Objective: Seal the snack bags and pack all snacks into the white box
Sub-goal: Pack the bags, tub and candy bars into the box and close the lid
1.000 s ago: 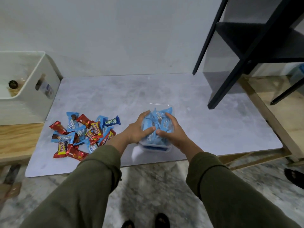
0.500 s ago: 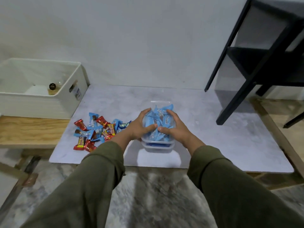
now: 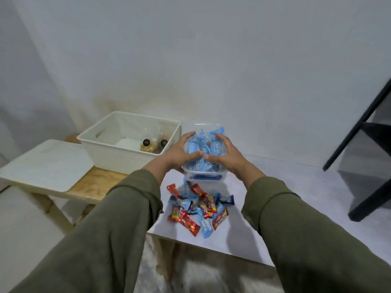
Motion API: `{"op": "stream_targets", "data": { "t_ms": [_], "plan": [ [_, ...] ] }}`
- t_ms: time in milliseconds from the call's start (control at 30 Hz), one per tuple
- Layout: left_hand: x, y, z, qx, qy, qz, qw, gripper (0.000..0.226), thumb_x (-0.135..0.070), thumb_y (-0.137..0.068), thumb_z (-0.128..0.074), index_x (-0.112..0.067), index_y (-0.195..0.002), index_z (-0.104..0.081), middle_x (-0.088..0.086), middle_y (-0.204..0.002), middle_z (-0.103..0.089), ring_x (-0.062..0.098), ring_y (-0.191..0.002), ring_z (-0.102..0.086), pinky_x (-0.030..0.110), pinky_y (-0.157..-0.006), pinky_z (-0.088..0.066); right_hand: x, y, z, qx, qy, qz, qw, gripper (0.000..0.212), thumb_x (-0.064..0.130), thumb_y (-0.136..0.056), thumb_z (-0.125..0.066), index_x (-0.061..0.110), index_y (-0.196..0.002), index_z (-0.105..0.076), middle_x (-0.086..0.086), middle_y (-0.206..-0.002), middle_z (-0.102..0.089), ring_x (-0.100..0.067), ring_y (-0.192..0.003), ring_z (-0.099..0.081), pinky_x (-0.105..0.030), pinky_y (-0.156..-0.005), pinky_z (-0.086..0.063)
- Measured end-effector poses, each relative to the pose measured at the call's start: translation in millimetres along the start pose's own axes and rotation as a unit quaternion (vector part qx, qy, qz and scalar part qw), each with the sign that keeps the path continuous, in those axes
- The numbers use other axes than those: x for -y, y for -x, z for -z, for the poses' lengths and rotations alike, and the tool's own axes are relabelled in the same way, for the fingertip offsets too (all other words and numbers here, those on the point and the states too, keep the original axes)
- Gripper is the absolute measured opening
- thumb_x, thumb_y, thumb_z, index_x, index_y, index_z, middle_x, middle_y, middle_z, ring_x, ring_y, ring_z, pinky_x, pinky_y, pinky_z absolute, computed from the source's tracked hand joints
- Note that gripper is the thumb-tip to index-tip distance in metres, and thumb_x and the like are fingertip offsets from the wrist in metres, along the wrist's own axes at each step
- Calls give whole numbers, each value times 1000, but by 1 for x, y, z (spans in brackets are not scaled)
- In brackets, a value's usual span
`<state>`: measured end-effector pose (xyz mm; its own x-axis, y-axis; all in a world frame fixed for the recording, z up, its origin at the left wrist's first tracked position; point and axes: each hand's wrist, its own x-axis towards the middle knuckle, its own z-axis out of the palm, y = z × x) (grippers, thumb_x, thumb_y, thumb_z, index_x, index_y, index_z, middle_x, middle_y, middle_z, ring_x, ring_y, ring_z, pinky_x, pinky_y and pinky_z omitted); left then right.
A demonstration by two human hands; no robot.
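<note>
Left hand [image 3: 179, 154] and right hand [image 3: 227, 155] are gripping the clear bag of blue snacks [image 3: 204, 157] from both sides, fingers curled around it, just right of the white box [image 3: 105, 154], above loose snacks [image 3: 198, 208].

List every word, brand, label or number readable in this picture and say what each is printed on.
No text can be read with certainty.
Blue wrappers in the clear bag held by the left hand and right hand: white lettering, blurred.
Loose candy wrappers on the grey tabletop: red, yellow and blue print, too blurred.
Dark blue wrapper: white word, unreadable.
Round dark lids in the white box: marks too small.
</note>
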<state>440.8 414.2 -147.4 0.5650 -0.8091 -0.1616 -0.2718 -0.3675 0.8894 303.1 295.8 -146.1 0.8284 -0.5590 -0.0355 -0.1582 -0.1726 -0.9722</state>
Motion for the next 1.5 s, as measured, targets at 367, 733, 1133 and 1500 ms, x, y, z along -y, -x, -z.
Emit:
{"op": "stream_targets", "data": {
  "t_ms": [367,733,1133,1500],
  "plan": [
    [37,-11,226,-26,-17,-2,1000,74,-32,-84,-69,-46,-141,-24,2,-131,-45,33,-101,-62,43,-63,-60,90,-107,-180,15,-11,51,999,83,14,-78,-75,27,-144,-26,-7,-144,-39,-18,-110,-51,-14,-69,-49],
    [100,-81,346,-54,-9,35,998,73,-35,-84,-69,-46,-140,-24,-2,-125,-44,29,-99,-61,43,-65,-60,103,-235,-280,45,8,39,998,83,15,-78,-75,26,-144,-26,-7,-143,-39,-18,-109,-52,-25,-84,-49],
    [184,-186,401,-3,-5,97,995,77,-35,-87,-65,-42,-145,-14,0,-132,-44,28,-103,-58,48,-75,-58,48,-353,-347,41,-10,-37,998,87,15,-74,-78,24,-144,-28,-7,-138,-46,-24,-114,-56,-38,-97,-50],
    [258,-258,371,59,34,124,990,80,-13,-89,-62,-30,-149,-12,11,-146,-38,31,-126,-47,42,-99,-47,-28,-383,-370,-18,-45,-138,989,86,8,-74,-77,26,-143,-29,-9,-141,-42,-27,-118,-54,-39,-96,-50]
  ]
}}
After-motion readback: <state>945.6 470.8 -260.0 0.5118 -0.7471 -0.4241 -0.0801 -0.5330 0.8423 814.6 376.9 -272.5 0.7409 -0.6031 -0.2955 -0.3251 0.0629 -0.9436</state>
